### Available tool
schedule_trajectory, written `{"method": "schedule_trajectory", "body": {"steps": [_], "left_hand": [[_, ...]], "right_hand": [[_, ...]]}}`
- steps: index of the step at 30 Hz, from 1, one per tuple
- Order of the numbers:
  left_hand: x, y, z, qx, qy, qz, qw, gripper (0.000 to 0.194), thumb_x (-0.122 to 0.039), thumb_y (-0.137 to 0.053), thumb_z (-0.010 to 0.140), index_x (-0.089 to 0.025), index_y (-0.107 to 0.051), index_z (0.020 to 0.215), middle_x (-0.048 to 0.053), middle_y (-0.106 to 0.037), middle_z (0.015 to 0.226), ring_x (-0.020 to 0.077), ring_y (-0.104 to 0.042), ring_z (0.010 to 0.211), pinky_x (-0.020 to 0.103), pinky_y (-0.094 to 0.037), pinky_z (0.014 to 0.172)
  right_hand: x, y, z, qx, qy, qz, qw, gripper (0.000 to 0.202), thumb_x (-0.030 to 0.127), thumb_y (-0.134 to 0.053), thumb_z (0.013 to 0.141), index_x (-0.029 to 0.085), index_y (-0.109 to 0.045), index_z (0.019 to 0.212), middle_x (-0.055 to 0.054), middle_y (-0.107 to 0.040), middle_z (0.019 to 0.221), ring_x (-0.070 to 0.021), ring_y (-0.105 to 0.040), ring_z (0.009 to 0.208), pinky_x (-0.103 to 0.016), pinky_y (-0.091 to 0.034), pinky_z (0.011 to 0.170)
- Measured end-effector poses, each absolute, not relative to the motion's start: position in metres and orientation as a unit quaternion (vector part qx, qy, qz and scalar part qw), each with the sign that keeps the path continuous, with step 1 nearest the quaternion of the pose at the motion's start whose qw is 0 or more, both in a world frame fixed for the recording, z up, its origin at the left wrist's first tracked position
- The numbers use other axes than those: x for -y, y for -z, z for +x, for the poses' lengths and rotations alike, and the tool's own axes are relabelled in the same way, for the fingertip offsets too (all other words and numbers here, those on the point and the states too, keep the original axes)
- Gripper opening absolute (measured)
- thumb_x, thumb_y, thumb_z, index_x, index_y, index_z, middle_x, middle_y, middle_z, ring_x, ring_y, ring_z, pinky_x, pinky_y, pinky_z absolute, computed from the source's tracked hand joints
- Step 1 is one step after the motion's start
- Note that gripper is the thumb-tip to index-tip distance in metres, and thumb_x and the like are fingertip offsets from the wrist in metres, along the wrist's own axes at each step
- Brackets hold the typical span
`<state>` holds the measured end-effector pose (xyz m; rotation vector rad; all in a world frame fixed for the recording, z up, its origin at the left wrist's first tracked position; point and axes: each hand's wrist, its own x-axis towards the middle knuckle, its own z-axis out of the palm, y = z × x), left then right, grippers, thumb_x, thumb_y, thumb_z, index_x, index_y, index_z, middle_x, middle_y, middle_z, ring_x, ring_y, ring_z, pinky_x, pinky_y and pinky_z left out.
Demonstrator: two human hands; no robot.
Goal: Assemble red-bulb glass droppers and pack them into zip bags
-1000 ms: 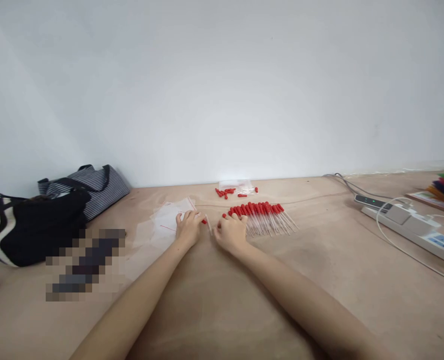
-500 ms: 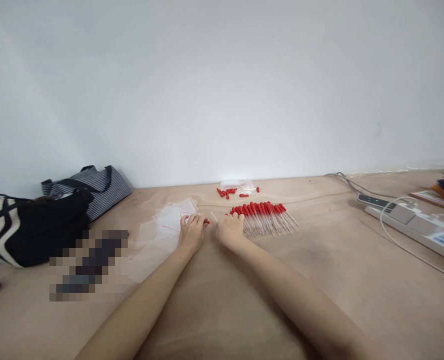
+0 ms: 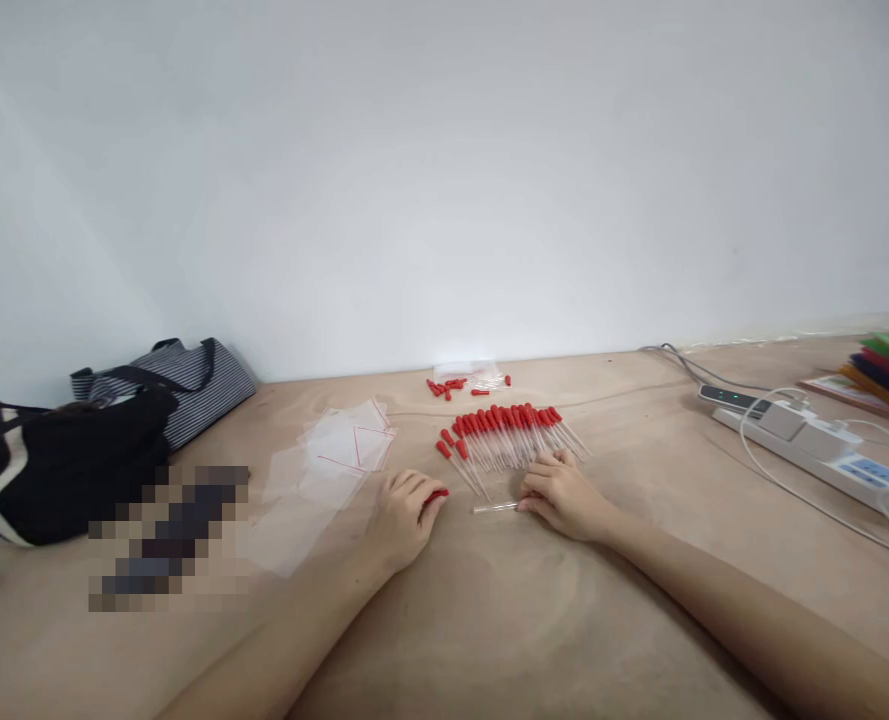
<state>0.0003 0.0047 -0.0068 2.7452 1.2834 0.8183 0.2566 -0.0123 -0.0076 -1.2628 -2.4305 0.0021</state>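
Far left, a black fabric bag with white wavy stripes [image 3: 76, 470] is parked by a grey-striped fabric bag [image 3: 208, 390]; contents can't be made out. Next, flat clear plastic bags with red lines [image 3: 331, 455] are spread overlapping. A small red rubbery bulb [image 3: 438, 494] is gripped by the left hand [image 3: 405, 512]. Behind, loose red bulbs [image 3: 455, 384] are scattered near a clear plastic packet [image 3: 455, 370]. Red-topped clear droppers [image 3: 517, 420] are lined up, and a slim clear tube [image 3: 493, 508] is pinched in the right hand [image 3: 560, 495] just in front.
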Motion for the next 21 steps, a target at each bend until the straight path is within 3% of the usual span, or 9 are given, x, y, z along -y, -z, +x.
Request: {"method": "schedule_trajectory", "body": {"steps": [7, 16, 21], "left_hand": [[-0.008, 0.006, -0.004, -0.429, -0.269, 0.862, 0.008, 0.017, -0.024, -0.043, 0.084, -0.020, -0.060, 0.084, 0.003, -0.064, 0.084, 0.0193, -0.055, 0.085, 0.036, -0.038, 0.077], [-0.011, 0.006, -0.008, -0.433, -0.276, 0.855, 0.072, 0.017, -0.019, -0.044, 0.082, -0.019, -0.060, 0.083, 0.003, -0.062, 0.082, 0.0155, -0.057, 0.075, 0.029, -0.044, 0.069], [-0.012, 0.007, -0.005, -0.419, -0.268, 0.862, 0.094, 0.014, -0.019, -0.048, 0.081, -0.019, -0.061, 0.086, 0.003, -0.062, 0.085, 0.0164, -0.057, 0.082, 0.030, -0.045, 0.074]], "right_hand": [[-0.013, 0.002, 0.229, 0.847, 0.011, -0.505, 0.165, 0.015, 0.028, -0.056, 0.078, 0.017, -0.059, 0.068, -0.003, -0.063, 0.076, -0.0166, -0.048, 0.081, -0.031, -0.019, 0.069], [-0.011, 0.005, 0.236, 0.850, 0.004, -0.485, 0.206, 0.012, 0.027, -0.057, 0.077, 0.019, -0.060, 0.068, 0.000, -0.061, 0.073, -0.0141, -0.049, 0.078, -0.029, -0.023, 0.069], [-0.002, 0.012, 0.254, 0.847, -0.034, -0.475, 0.235, 0.018, 0.038, -0.056, 0.077, 0.023, -0.063, 0.084, -0.001, -0.059, 0.076, -0.0155, -0.050, 0.079, -0.031, -0.027, 0.074]]}}
